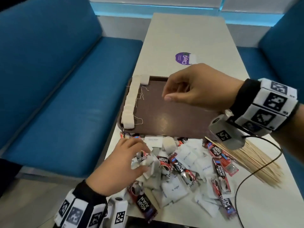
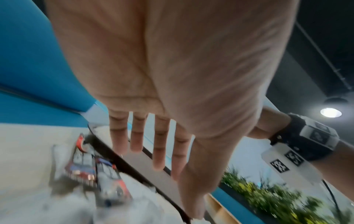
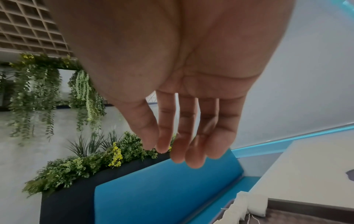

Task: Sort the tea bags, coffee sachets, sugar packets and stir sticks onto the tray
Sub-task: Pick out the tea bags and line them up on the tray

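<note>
I have both hands over the tabletop in the head view. My right hand hangs above the brown tray in the middle of the frame; its fingers droop loosely with nothing between them, and the right wrist view confirms an empty, relaxed palm. My left hand, at the lower left, is spread flat over the near-left edge of the mixed heap, fingers straight and resting on the white packets, one red coffee sachet showing just beyond the fingertips. The left wrist view shows those fingers extended with gaps between them, gripping nothing.

On the tray, a row of tea bags runs along its left rim from the upper corner down to the near corner, their strings trailing inward onto the brown surface. The rest of the tray floor is bare.

Below the tray, across the lower centre of the frame, lies the unsorted heap: white sugar packets, red-and-black coffee sachets, and one tea bag near the tray's near edge. A bundle of wooden stir sticks fans out at the lower right, off the tray, crossed by a black cable. A purple round sticker sits on the tabletop above the tray. Blue benches flank both sides.
</note>
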A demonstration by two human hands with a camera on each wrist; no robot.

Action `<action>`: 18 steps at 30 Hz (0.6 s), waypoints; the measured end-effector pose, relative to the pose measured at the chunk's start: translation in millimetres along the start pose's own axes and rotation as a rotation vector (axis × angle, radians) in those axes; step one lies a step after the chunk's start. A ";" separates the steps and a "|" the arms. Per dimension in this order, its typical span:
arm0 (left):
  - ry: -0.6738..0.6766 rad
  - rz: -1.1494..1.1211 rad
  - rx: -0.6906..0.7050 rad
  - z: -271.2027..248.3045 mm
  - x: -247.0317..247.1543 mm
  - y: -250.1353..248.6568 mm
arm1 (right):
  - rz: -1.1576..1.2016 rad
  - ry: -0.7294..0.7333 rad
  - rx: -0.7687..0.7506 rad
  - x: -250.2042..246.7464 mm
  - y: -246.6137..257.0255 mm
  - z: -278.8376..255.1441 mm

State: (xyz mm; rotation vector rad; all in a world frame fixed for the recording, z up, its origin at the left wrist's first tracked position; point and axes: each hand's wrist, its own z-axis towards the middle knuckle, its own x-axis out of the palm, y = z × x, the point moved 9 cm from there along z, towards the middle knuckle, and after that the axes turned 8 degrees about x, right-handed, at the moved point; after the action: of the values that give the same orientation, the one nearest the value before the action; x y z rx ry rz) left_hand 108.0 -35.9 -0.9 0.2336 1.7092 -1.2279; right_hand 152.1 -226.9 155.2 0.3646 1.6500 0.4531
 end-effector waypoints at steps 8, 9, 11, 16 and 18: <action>0.372 0.220 0.137 -18.3 86.2 -60.3 | 0.028 0.037 0.094 30.1 -38.4 -75.1; 0.399 0.253 0.132 -21.5 90.5 -62.5 | 0.033 0.054 0.116 38.1 -45.7 -84.3; 0.387 0.271 0.103 -26.6 88.7 -60.3 | 0.033 0.083 0.160 56.4 -62.0 -103.0; 0.292 0.240 -0.016 -47.4 60.9 -32.8 | -0.059 0.130 0.316 101.1 -111.0 -152.4; 0.267 0.238 -0.048 -54.6 59.6 -24.1 | 0.002 0.105 0.398 113.7 -126.9 -168.9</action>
State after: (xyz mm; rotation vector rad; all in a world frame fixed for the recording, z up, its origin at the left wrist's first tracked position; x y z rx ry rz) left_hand 30.6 -24.7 -32.4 0.5770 1.8734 -1.0130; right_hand -26.8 -295.9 11.0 0.6455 1.8427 0.1423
